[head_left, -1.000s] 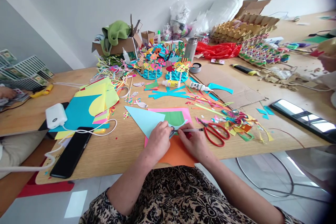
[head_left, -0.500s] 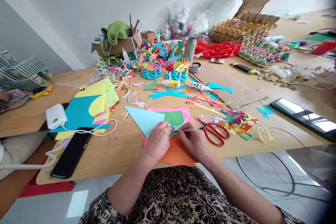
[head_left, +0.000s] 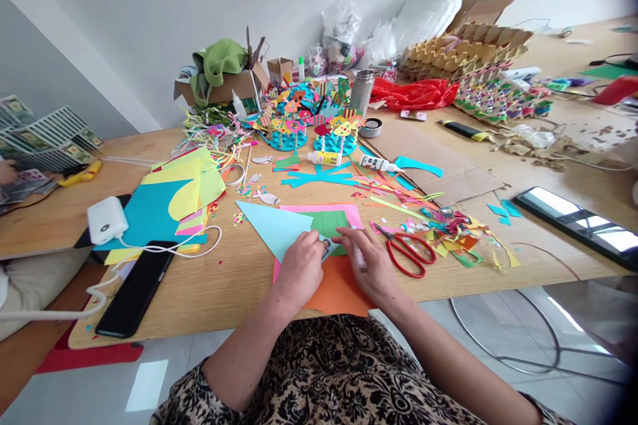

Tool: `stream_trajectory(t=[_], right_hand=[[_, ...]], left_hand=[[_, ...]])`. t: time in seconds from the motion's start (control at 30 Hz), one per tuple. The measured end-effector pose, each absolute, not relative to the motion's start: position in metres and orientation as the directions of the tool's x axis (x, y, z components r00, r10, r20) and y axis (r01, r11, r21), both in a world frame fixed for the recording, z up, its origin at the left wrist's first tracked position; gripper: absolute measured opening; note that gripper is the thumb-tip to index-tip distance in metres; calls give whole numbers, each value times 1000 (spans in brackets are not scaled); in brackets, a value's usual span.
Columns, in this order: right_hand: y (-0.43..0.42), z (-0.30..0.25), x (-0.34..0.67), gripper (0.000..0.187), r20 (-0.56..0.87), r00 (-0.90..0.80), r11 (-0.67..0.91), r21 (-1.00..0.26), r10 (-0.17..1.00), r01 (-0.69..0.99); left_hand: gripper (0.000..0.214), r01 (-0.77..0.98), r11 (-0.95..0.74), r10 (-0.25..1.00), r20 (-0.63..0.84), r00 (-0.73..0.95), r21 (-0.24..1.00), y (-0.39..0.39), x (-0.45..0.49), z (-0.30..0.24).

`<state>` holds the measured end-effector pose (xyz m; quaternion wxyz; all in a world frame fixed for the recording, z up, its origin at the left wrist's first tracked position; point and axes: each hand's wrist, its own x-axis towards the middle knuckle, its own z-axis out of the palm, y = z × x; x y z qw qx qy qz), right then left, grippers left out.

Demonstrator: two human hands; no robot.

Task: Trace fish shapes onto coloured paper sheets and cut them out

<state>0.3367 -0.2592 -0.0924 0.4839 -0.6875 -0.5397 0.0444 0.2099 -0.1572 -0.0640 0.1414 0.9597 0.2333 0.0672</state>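
Note:
My left hand (head_left: 302,269) is closed, its fingertips pressing on light blue paper (head_left: 274,226) and a small piece with a dark outline (head_left: 325,247). Under them lie green paper (head_left: 329,220), pink paper (head_left: 355,212) and orange paper (head_left: 333,289) at the table's front edge. In my right hand (head_left: 373,269) a pen with a pale barrel (head_left: 359,257) is held between the fingers, away from the outlined piece; its tip cannot be made out. Just right of this hand rest red-handled scissors (head_left: 413,255), blades partly apart.
Paper scraps (head_left: 456,229) and a phone (head_left: 581,226) lie to the right. Two glue bottles (head_left: 326,158) and fish decorations on blue bases (head_left: 284,139) stand beyond the papers. On the left are coloured sheets (head_left: 154,209), a black phone (head_left: 134,289) and a white cable (head_left: 199,254).
My right hand has lifted the pen off the outlined piece and turned it from lying sideways to more upright. The left hand stays in place on the paper.

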Motion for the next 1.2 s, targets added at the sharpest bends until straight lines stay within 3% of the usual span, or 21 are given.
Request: stream_trajectory(t=[0.1, 0.27, 0.5, 0.6, 0.87, 1.2], right_hand=[[-258, -95, 338, 30, 434, 353, 30, -664, 828, 747], [-256, -97, 338, 26, 393, 307, -27, -577, 867, 816], [-257, -94, 336, 24, 385, 266, -36, -511, 884, 859], [-256, -93, 337, 23, 377, 266, -43, -506, 887, 861], [-252, -83, 343, 20, 334, 214, -27, -487, 918, 873], [-247, -76, 347, 21, 320, 166, -37, -373, 933, 927]], left_hand=[[29, 426, -863, 461, 75, 884, 272, -158, 209, -65], [31, 434, -868, 463, 76, 883, 243, -163, 209, -65], [30, 460, -886, 463, 71, 883, 55, -189, 205, -63], [31, 452, -892, 449, 134, 883, 11, -205, 202, -69], [48, 510, -853, 522, 227, 822, 113, -221, 199, -83], [40, 502, -858, 512, 269, 816, 111, -220, 200, -80]])
